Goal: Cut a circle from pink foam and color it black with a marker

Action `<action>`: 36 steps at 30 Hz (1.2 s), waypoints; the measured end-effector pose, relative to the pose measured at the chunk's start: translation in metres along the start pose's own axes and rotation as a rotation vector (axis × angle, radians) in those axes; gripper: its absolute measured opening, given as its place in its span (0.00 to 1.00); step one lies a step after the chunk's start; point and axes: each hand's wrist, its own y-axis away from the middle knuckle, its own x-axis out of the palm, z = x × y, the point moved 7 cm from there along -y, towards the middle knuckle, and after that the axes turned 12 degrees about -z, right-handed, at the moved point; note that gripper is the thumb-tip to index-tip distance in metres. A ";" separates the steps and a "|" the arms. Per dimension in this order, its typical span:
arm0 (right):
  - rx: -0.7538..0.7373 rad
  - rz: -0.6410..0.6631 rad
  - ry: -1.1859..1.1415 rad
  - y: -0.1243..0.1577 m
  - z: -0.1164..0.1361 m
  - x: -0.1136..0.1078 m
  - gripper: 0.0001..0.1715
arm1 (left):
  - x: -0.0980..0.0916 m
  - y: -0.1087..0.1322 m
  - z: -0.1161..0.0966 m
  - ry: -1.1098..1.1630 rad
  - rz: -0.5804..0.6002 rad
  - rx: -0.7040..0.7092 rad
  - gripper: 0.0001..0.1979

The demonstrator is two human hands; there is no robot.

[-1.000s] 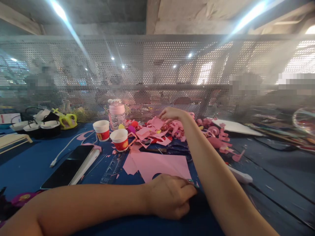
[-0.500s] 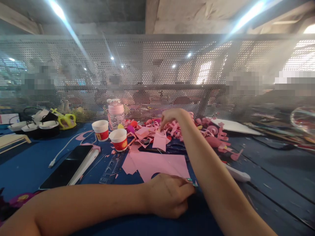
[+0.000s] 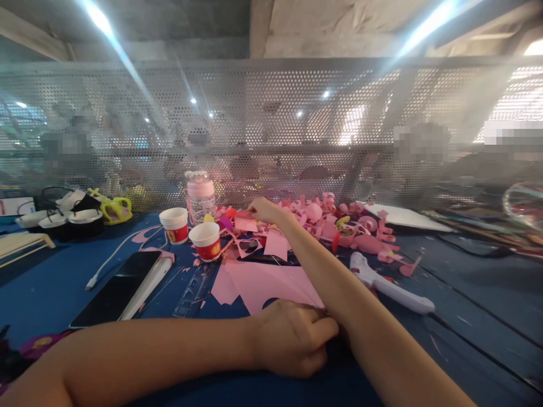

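My right hand (image 3: 263,210) reaches far across the blue table into a heap of pink paper scraps (image 3: 314,223), its fingers pinched on a small pink paper piece (image 3: 246,223). My left hand (image 3: 292,337) rests near me in a loose fist at the near edge of a large pink paper sheet (image 3: 263,282); what it holds, if anything, is hidden. My right forearm crosses over that sheet.
Two red-and-white paper cups (image 3: 206,241) and a pink bottle (image 3: 201,195) stand left of the scraps. A black phone (image 3: 116,288), a clear ruler (image 3: 194,288) and a cable lie at left. A white glue gun (image 3: 388,285) lies at right. A perforated metal screen (image 3: 271,130) closes the back.
My right hand has moved left across the scrap heap and now pinches a small pink piece. Its arm swung left, uncovering the white glue gun. The left hand stayed put.
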 end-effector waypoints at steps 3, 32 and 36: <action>0.027 -0.124 0.004 -0.004 -0.009 -0.023 0.10 | -0.001 0.000 -0.001 0.022 -0.005 0.002 0.13; 0.432 -0.218 0.117 0.015 -0.023 0.045 0.22 | 0.003 -0.001 0.001 -0.044 0.013 -0.003 0.07; 0.480 -0.246 0.104 0.013 -0.032 0.038 0.20 | 0.003 -0.001 0.001 -0.028 0.019 0.004 0.10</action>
